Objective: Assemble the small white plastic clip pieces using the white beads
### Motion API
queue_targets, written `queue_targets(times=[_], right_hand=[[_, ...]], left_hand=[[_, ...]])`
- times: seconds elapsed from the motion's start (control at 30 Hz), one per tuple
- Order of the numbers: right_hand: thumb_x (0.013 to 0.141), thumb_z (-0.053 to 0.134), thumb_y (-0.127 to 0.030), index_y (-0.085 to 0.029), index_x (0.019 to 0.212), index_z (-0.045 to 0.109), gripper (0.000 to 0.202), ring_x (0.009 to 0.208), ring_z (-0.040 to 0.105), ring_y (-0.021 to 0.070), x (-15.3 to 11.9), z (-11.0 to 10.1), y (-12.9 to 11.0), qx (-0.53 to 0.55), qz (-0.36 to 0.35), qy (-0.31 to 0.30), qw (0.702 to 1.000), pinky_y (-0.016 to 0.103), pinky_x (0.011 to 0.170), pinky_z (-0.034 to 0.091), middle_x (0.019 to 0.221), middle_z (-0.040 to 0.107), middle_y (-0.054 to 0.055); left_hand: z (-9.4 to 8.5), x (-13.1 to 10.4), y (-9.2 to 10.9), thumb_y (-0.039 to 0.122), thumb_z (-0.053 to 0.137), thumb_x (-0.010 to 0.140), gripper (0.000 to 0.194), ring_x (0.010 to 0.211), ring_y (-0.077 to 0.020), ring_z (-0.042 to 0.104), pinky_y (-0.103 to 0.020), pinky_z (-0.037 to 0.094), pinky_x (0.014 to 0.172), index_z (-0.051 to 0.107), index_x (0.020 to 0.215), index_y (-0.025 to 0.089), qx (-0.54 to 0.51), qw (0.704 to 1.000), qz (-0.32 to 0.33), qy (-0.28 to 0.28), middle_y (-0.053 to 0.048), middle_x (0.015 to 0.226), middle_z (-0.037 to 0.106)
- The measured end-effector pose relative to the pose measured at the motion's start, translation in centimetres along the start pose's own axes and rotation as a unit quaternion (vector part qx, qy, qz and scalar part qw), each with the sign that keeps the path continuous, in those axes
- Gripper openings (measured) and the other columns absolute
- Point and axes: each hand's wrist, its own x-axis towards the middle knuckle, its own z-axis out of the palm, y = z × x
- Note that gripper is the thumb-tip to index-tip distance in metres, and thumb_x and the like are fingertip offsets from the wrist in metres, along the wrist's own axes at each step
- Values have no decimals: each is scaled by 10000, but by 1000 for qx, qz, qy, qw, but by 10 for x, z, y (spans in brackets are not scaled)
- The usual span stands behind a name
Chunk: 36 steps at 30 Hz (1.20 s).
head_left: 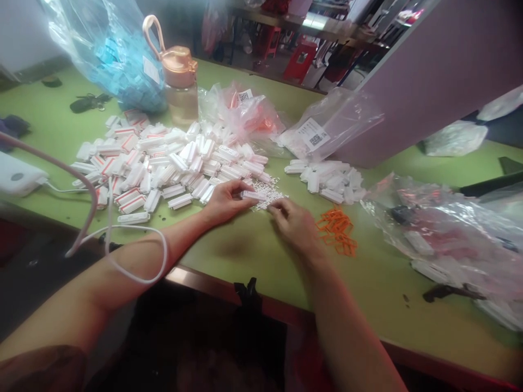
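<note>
Between the thumb and fingers of my left hand [229, 202] is a white plastic piece [252, 195]. My right hand [293, 222] has its fingertips pinched at the right edge of a scatter of tiny white parts [267, 191]; whatever they hold is too small to make out. A large heap of white plastic pieces [175, 163], some with red stripes, spreads behind and left of my left hand. A smaller heap of white pieces [327, 178] lies beyond my right hand, and orange frames [338, 228] lie to its right.
A bottle [181, 87] stands behind the large heap, beside a bag of blue pieces [131, 71]. Clear bags [322, 130] lie at the back and right [445, 234]. A white cable [165, 253] loops over my left forearm. A grey partition [433, 81] rises at the back right.
</note>
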Motion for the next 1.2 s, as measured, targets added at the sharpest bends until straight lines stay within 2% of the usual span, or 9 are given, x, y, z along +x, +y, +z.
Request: queue_targets(times=[0.1, 0.17, 0.33, 0.57, 0.67, 0.8, 0.97, 1.07, 1.2], right_hand=[[866, 543, -399, -216, 846, 624, 202, 730, 590, 184, -1, -4, 0, 123, 20, 49, 991, 321, 700, 447, 788, 671, 29], [864, 561, -405, -217, 838, 617, 199, 756, 588, 178, -1, -2, -2, 152, 5, 73, 986, 325, 731, 468, 815, 658, 27], [881, 562, -353, -222, 823, 607, 150, 854, 569, 179, -1, 7, -5, 140, -74, 96, 983, 339, 788, 479, 965, 618, 60], [893, 576, -327, -220, 849, 628, 126, 888, 573, 190, 1, 13, 2, 107, -120, 110, 981, 347, 771, 483, 975, 592, 68], [898, 583, -306, -220, 857, 653, 118, 899, 586, 199, 0, 13, 2, 47, -152, 137, 978, 346, 761, 455, 966, 616, 68], [920, 571, -281, -239, 911, 699, 135, 852, 584, 192, -5, 10, -4, -120, -198, 181, 956, 355, 737, 353, 928, 687, 45], [928, 550, -253, -236, 982, 707, 167, 829, 563, 188, -10, 10, -14, -202, -226, 164, 939, 369, 714, 288, 990, 728, 40], [937, 533, -269, -241, 992, 712, 189, 865, 589, 192, -9, 11, -15, -161, -210, 152, 952, 366, 735, 324, 1021, 725, 45], [952, 498, -336, -224, 969, 706, 237, 886, 620, 189, -6, 11, -8, -16, -135, 170, 976, 335, 741, 414, 963, 697, 68]], left_hand=[[0, 0, -1, 332, 810, 608, 367, 648, -87, 591, -230, 466, 651, 654, 865, 121, 10, 1000, 1, -13, -3, 727, 661], [0, -1, -1, 325, 797, 623, 345, 654, -95, 596, -230, 463, 640, 658, 865, 123, 26, 999, 4, -26, -12, 729, 665], [2, -2, 0, 335, 794, 624, 327, 651, -89, 572, -221, 450, 623, 676, 844, 124, 66, 996, 26, -47, -18, 744, 663], [3, -4, 4, 340, 778, 645, 310, 604, -65, 522, -210, 435, 609, 680, 840, 120, 92, 993, 28, -69, 3, 701, 642], [3, -5, 3, 335, 770, 655, 287, 628, -73, 539, -210, 435, 612, 687, 830, 123, 100, 992, 36, -71, -6, 724, 656], [2, -4, 1, 336, 780, 634, 307, 605, -63, 514, -203, 416, 583, 688, 834, 122, 91, 994, 29, -49, 10, 685, 626], [2, -3, -4, 329, 793, 606, 332, 590, -72, 531, -206, 411, 556, 685, 841, 119, 57, 998, 5, -21, 10, 659, 628], [2, -3, -3, 306, 811, 580, 348, 573, -76, 543, -213, 417, 551, 669, 832, 112, 10, 999, -19, -27, 6, 648, 634], [3, 0, 5, 311, 845, 540, 412, 592, -73, 556, -223, 434, 590, 647, 844, 114, -46, 999, -11, 2, 11, 681, 646]])
